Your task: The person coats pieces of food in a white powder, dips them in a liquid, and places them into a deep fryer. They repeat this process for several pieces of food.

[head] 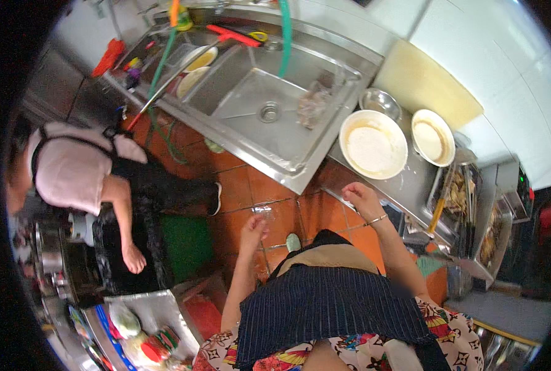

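Observation:
My left hand (254,232) hangs over the wet tiled floor (273,183), loosely curled and holding nothing that I can see. My right hand (362,200), with a bracelet at the wrist, is raised near the front edge of the steel counter and also looks empty. Just beyond it a large white bowl (373,144) holds a pale, floury-looking content. A smaller white bowl (433,137) with similar content stands to its right, and a steel bowl (380,103) sits behind. Ahead is a stainless steel sink (243,104) with a clear plastic bag (313,105) inside.
A co-worker (71,167) bends at the left, one arm over a black-lined bin (131,222). A red-headed squeegee (233,36) leans across the sink beside a green hose (285,41). Trays of food (456,192) stand at the right; a steel table (152,308) holds produce lower left.

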`<control>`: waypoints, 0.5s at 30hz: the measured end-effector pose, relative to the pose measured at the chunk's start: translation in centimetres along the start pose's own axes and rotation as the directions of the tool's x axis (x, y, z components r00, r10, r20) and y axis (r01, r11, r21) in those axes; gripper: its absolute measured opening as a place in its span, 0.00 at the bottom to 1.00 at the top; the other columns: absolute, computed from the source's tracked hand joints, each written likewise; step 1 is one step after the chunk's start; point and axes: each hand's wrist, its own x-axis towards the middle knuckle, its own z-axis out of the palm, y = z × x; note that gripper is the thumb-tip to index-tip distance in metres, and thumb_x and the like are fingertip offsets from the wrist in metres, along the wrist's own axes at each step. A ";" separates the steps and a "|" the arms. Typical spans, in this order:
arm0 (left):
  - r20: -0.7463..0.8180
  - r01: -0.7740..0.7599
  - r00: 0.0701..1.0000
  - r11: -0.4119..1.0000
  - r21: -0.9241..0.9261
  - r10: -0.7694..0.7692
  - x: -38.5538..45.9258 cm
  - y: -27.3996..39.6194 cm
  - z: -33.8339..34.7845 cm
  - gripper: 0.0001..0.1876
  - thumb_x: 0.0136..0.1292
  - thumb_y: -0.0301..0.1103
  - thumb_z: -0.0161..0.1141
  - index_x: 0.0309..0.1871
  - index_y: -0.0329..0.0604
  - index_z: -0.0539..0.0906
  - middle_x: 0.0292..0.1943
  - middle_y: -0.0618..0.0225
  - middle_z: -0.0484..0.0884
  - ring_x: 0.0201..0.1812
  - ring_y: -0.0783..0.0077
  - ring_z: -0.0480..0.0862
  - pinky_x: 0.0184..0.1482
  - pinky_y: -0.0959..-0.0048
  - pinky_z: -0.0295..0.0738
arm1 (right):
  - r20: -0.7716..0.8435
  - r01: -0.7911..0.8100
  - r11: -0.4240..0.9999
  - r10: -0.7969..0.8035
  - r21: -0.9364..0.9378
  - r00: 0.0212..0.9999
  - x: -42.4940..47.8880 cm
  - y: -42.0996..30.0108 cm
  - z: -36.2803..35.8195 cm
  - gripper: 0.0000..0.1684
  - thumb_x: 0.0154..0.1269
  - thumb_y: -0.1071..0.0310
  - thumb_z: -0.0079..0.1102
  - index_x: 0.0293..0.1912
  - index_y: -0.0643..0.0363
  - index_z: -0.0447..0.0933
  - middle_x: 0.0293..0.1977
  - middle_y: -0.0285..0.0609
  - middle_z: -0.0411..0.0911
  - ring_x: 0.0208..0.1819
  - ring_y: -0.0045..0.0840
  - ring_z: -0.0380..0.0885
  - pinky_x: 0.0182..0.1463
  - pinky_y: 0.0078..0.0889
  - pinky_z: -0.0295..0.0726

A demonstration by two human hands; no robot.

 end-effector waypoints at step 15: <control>0.307 -0.078 0.951 0.992 0.099 0.044 11.4 14.0 12.8 0.17 0.59 0.33 0.50 0.50 0.37 0.69 0.38 0.63 0.75 0.34 0.73 0.77 0.37 0.76 0.75 | -0.643 -0.185 0.938 0.337 0.294 0.687 3.8 5.2 -12.3 0.10 0.57 0.66 0.49 0.36 0.61 0.72 0.24 0.34 0.72 0.21 0.14 0.68 0.24 0.16 0.68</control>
